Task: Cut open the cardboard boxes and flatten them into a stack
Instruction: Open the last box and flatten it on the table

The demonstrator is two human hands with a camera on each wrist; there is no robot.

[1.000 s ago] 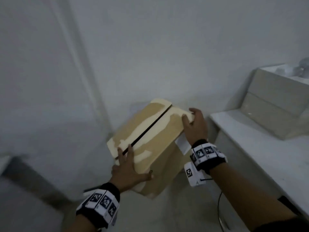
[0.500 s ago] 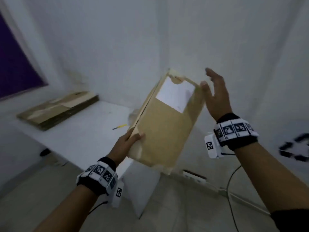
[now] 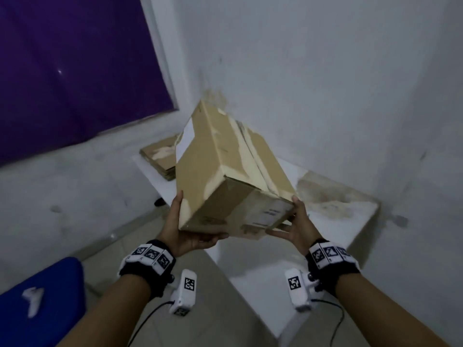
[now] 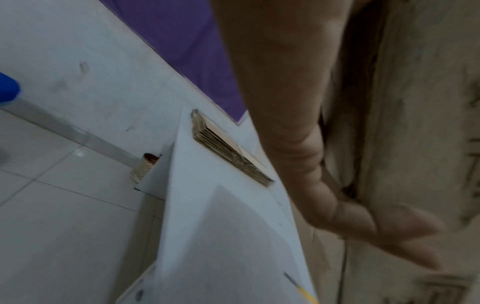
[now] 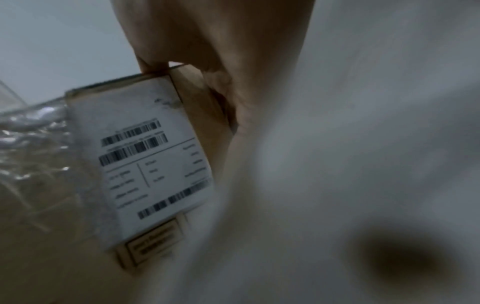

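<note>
Half a second earlier only the left hand (image 3: 188, 236) held the cardboard box (image 3: 220, 176), upright, with the right hand (image 3: 298, 226) open beside it. Now both grip its near end and it is tipped, taped seam up, in the air over the white table (image 3: 338, 229). The left thumb runs up the side with the fingers cupped beneath. The right fingers spread under the corner, thumb on top. The box hides part of the stack of flattened cardboard (image 3: 157, 156) behind it.

A white table (image 3: 333, 229) stands by a purple panel (image 3: 75, 71).
</note>
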